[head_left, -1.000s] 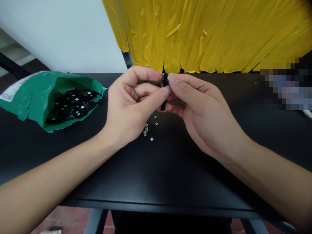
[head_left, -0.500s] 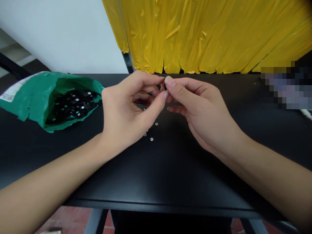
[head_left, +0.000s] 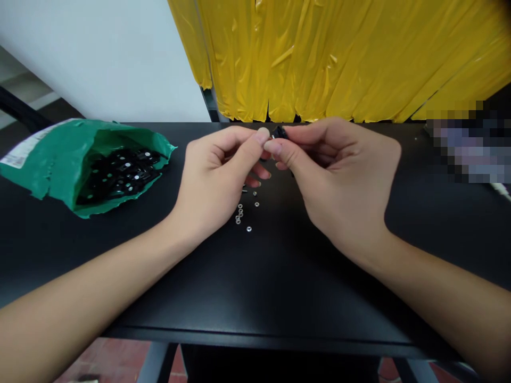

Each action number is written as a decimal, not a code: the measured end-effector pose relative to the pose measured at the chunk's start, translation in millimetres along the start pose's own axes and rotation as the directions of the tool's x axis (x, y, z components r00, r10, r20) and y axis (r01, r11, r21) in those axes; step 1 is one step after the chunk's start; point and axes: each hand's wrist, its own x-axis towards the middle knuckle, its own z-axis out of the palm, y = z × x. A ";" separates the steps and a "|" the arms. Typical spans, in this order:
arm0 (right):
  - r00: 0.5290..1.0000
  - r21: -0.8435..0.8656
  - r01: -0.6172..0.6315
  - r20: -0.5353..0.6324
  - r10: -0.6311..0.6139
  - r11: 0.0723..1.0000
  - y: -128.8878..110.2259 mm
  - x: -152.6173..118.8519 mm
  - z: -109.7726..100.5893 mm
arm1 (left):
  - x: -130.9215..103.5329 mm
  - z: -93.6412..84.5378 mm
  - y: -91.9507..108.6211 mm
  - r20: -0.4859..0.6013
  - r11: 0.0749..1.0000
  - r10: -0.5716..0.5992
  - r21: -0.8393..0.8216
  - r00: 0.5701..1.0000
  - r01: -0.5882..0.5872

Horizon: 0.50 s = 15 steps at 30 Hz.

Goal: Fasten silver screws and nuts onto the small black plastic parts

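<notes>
small black part (head_left: 280, 132): upper middle of frame, long way hidden | right hand (head_left: 345, 175): nearer, fingers pinching it | left hand (head_left: 213, 183): just left of it, can't tell if fingers hold anything

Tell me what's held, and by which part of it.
The right hand pinches a small black piece; the gripped part is hidden. Whether the left hand grips it is unclear.

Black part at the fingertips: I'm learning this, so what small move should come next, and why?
Perhaps tilt the black part slightly with the right hand for a clearer look: that hand seems to hide much of it, and the left hand crowds close.
</notes>
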 end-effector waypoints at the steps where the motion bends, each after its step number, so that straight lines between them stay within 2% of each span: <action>1: 0.999 -0.038 0.035 -0.021 -0.036 0.999 -1.7 -1.2 0.0 | -0.3 0.6 0.5 0.008 1.000 -0.014 0.007 1.000 0.014; 5: 0.995 -0.119 0.089 -0.042 -0.095 0.989 -4.6 -2.9 -1.0 | -0.4 2.2 1.3 0.014 0.998 -0.044 -0.035 0.999 0.044; 8: 0.995 -0.161 0.100 0.012 -0.100 0.982 -1.2 -3.1 -2.3 | 0.9 1.3 -0.7 0.000 0.996 -0.059 -0.072 0.998 0.059; 11: 0.989 -0.214 0.131 0.103 -0.111 0.968 3.2 -4.3 -2.9 | 2.1 -0.5 -3.5 -0.026 0.998 -0.040 -0.040 0.999 0.039; 15: 0.986 -0.273 0.152 0.109 -0.127 0.950 4.8 -5.8 -1.8 | 1.2 -0.3 -5.1 -0.041 0.997 -0.063 -0.036 0.997 0.062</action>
